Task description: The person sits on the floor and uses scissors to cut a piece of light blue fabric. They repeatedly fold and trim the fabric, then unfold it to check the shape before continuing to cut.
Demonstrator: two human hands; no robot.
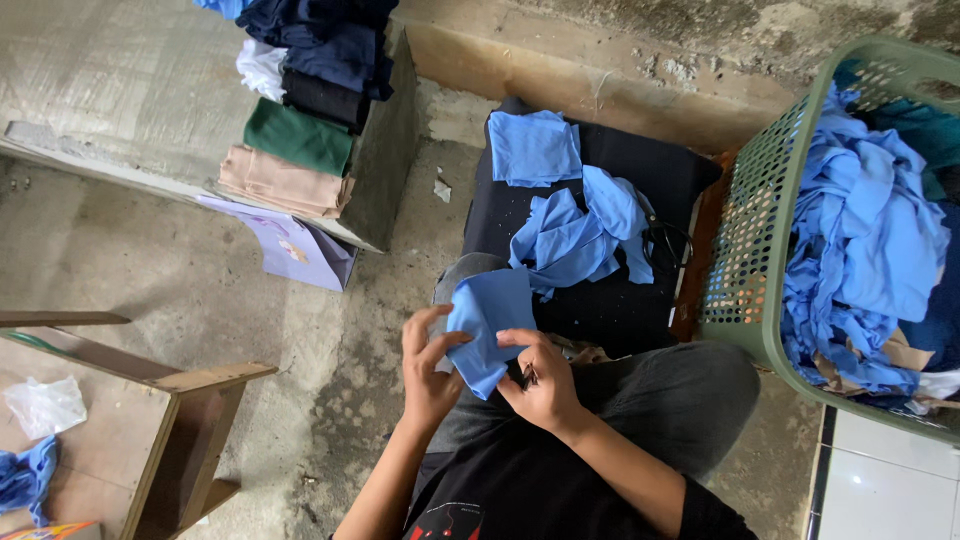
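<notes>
Blue cloth piece (487, 328) between both hands, long axis seemingly upright.

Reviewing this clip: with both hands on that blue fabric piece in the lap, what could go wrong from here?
1. The right hand seems to grip a small dark tool beside the blue fabric piece held by the left hand; fingers are close, so a nick is possible.
2. Loose blue pieces on the black cushion cover part of the scissors; a blind reach could meet the blades.

Matt blue cloth piece (487, 325) in both hands, a perforated green plastic basket (752, 260), rough stained concrete floor (200, 270), bare wooden frame (190, 400), glossy white tile (880, 490)
</notes>
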